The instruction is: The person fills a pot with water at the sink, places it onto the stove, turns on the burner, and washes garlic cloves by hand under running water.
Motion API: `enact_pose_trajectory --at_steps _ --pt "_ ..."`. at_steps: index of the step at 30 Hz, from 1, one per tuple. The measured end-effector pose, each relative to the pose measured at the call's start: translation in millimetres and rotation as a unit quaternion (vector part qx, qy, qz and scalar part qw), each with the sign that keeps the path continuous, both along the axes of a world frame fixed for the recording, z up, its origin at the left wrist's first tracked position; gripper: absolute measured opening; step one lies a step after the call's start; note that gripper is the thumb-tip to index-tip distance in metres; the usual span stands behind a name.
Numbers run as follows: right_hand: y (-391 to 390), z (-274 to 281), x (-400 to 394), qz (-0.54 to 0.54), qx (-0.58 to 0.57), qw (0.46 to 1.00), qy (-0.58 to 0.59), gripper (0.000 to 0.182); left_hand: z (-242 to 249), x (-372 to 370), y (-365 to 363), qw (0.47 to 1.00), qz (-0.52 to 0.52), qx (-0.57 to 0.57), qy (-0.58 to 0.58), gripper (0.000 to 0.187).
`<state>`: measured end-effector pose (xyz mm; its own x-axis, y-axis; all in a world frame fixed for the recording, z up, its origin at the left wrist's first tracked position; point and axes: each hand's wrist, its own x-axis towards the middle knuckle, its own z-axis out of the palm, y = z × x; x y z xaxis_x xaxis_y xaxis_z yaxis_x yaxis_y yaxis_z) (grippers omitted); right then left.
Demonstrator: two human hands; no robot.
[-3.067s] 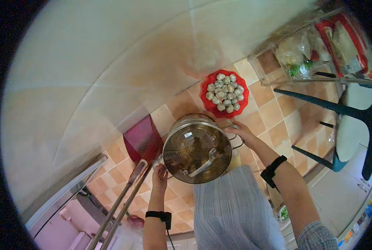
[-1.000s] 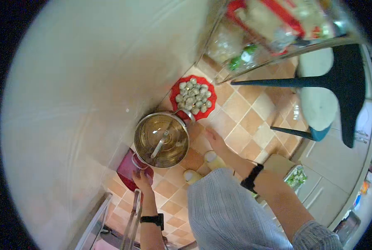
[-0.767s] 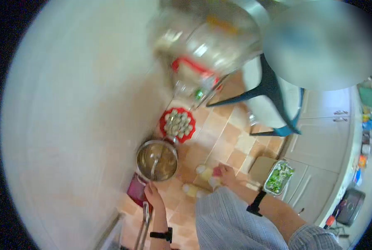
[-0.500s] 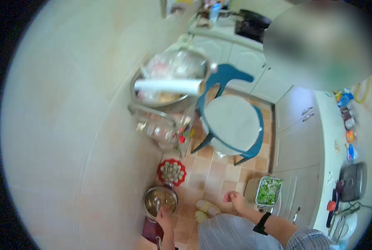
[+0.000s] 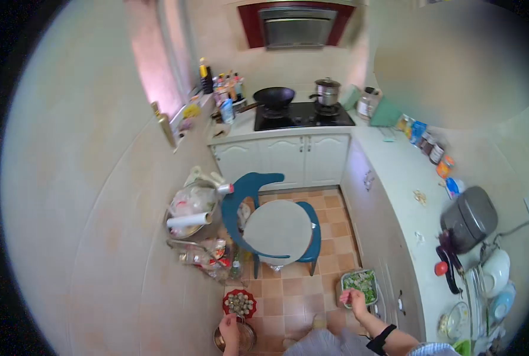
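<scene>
My left hand (image 5: 230, 332) reaches over a round metal pot (image 5: 248, 338) at the bottom of the view. Its fingers are bent together at the pot's near side, and whatever they hold is too small to make out. Just beyond the pot is a red scalloped dish (image 5: 226, 304) with several small, pale round pieces (image 5: 239, 304). My right hand (image 5: 354, 301), a black band on its wrist, is in the air with curled fingers. It overlaps the near left edge of a rectangular container (image 5: 343, 288) of chopped green vegetables (image 5: 364, 285); contact cannot be judged.
A round grey-topped stool or table (image 5: 277, 231) stands with a blue chair (image 5: 232, 207) on the tiled floor (image 5: 285, 302). A wok (image 5: 274, 96) and a steel pot (image 5: 328, 92) sit on the stove. The right counter (image 5: 389, 184) bears a dark grey appliance (image 5: 469, 218) and bowls.
My view has tilted up, bringing the stove and range hood into sight. My right hand now overlaps the vegetable container; it was left of it before. My left hand remains at the metal pot.
</scene>
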<state>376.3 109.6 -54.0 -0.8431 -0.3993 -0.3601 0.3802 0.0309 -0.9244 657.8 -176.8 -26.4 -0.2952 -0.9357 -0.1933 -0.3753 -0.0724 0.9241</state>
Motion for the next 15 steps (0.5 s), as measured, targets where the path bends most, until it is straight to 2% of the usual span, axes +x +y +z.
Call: enact_pose_trajectory --at_steps 1,4,7,11,15 --pt "10 1 -7 -0.023 -0.043 0.999 -0.022 0.034 -5 -6 -2 1.0 -0.021 -0.003 -0.005 0.016" --pt "36 33 -26 -0.088 -0.026 0.995 -0.034 0.034 13 -43 2 0.994 -0.095 -0.019 0.044 0.013" --pt "60 35 -47 -0.148 -0.051 0.988 -0.01 0.034 34 -95 14 0.988 -0.118 0.048 0.089 0.014" --pt "92 41 -69 -0.19 -0.082 0.978 0.009 0.035 31 -159 16 0.974 -0.214 0.013 0.079 0.015" --pt "116 42 -83 -0.238 -0.098 0.966 -0.002 0.036 72 -222 47 0.96 -0.252 0.048 0.117 0.016"
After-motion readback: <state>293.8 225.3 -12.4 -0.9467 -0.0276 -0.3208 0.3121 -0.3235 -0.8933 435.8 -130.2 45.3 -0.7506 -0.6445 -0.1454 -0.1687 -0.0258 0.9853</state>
